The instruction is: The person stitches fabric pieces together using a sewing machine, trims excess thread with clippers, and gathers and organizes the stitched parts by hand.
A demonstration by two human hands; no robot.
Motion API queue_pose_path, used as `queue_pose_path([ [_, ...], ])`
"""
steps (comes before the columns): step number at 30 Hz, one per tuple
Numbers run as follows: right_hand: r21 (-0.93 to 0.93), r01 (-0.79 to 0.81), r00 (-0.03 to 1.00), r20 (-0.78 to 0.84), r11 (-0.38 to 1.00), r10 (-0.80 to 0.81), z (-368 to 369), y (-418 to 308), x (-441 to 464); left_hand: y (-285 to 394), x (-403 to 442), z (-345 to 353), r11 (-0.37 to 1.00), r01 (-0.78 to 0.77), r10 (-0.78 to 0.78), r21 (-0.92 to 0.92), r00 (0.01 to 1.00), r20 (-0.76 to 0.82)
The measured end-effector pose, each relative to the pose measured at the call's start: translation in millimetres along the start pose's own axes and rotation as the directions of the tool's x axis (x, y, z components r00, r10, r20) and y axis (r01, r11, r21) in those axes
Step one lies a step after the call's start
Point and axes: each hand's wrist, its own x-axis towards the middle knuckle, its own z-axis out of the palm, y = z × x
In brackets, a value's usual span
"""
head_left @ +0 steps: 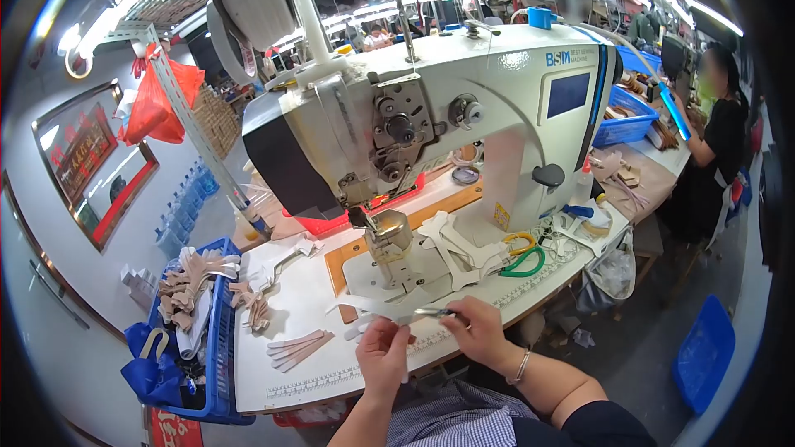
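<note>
My left hand [385, 349] is closed, its thumb and fingers pinching a pale strip [403, 320] above the front edge of the sewing table. Beside it, my right hand [479, 333] grips a small slender metal tool [431, 312] with a dark end; its exact kind is too small to tell. The tool's tip points left, close to the strip. Behind both hands stands a white post-bed sewing machine [513, 66], its needle area over the metal post [391, 236]. Several beige strips [300, 351] lie fanned out on the table, left of my left hand.
White cut pieces [464, 257] lie near green-handled scissors [523, 262] and a yellow-handled pair [520, 242]. A ruler tape [323, 378] runs along the table front. At left stands a blue basket [219, 364] with beige pieces. Another person [719, 132] works at far right.
</note>
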Motion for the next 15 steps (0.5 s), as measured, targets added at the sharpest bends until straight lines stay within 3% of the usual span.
queue_pose_path([
  [2,0.076,-0.087,0.996,0.014,0.993,0.086,-17.2,-1.7,17.0,-10.8,11.2,-10.4,0.960,-0.260,0.264,0.101,0.964,-0.021],
  [3,0.071,-0.049,0.998,0.032,0.996,0.046,-24.4,1.9,33.0,-13.3,15.9,-23.8,0.847,-0.373,0.405,0.379,0.914,-0.006],
  [4,0.052,-0.023,0.999,0.041,0.998,0.021,-33.6,5.6,50.4,3.7,16.6,-27.7,0.607,-0.481,0.515,0.633,0.844,0.149],
  [5,0.101,-0.036,0.996,0.079,0.994,0.028,-39.8,6.3,69.5,7.3,17.9,-30.5,0.588,-0.525,0.557,0.615,0.814,0.163],
  [6,0.007,-0.067,0.983,0.172,0.998,0.065,-47.2,9.7,86.0,16.9,21.6,-31.6,0.454,-0.590,0.619,0.668,0.748,0.241],
  [7,-0.062,-0.052,0.975,0.213,0.997,0.064,-48.4,16.3,93.9,15.1,20.6,-32.8,0.406,-0.606,0.653,0.685,0.716,0.247],
  [9,-0.172,-0.021,0.951,0.301,0.985,0.072,-49.4,35.9,96.6,7.9,10.6,-35.7,0.512,-0.575,0.615,0.638,0.764,0.196],
  [10,-0.193,0.000,0.932,0.355,0.981,0.070,-48.7,38.2,91.1,15.7,9.5,-36.6,0.342,-0.642,0.637,0.687,0.695,0.332],
  [11,-0.196,-0.100,0.903,0.395,0.975,0.171,-49.4,39.4,86.3,11.5,9.3,-32.0,0.334,-0.665,0.667,0.668,0.668,0.331],
  [13,-0.121,-0.226,0.853,0.455,0.967,0.256,-37.9,35.7,77.1,1.1,-0.3,-37.2,0.353,-0.641,0.697,0.682,0.666,0.264],
  [14,0.028,-0.228,0.906,0.371,0.973,0.202,-28.4,40.6,68.6,0.7,-0.3,-39.3,0.288,-0.679,0.709,0.675,0.625,0.326],
  [15,0.066,-0.334,0.882,0.373,0.940,0.288,-23.2,39.5,62.6,1.6,-0.6,-39.8,0.238,-0.685,0.719,0.688,0.600,0.349],
])
